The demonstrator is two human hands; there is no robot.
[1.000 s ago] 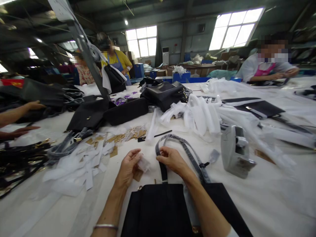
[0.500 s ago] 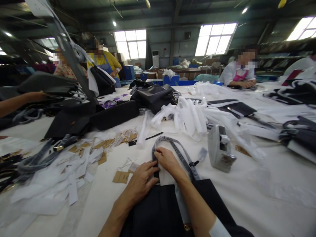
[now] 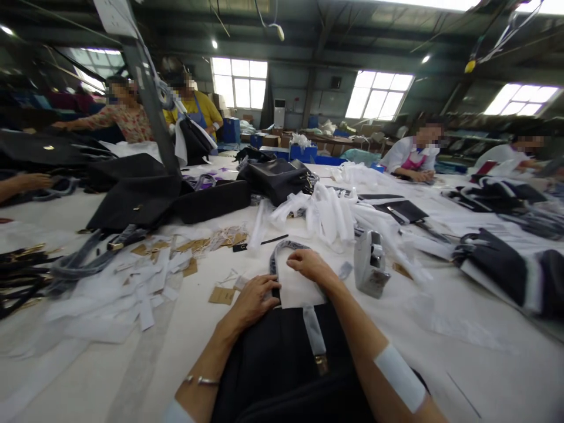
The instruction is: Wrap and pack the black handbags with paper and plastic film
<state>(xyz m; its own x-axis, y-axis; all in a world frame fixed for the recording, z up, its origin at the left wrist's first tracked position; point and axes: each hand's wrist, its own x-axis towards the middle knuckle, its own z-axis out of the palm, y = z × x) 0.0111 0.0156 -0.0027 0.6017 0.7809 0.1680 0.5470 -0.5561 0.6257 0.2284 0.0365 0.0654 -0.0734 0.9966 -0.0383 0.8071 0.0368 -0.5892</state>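
Bag [image 3: 273,358], black and flat, lay on the table [image 3: 440,352] just below both hands, its grey strap [image 3: 282,249] looping beyond them and a pale wrapped strap with a brass buckle lying across its top. Left hand [image 3: 255,299] pressed fingers closed on the strap base. Right hand [image 3: 312,265] lay fingers-down on white paper [image 3: 297,291]. Since half a second earlier, the right hand had slid from the strap onto the paper; tape dispenser [image 3: 370,264] stayed right of the bag.
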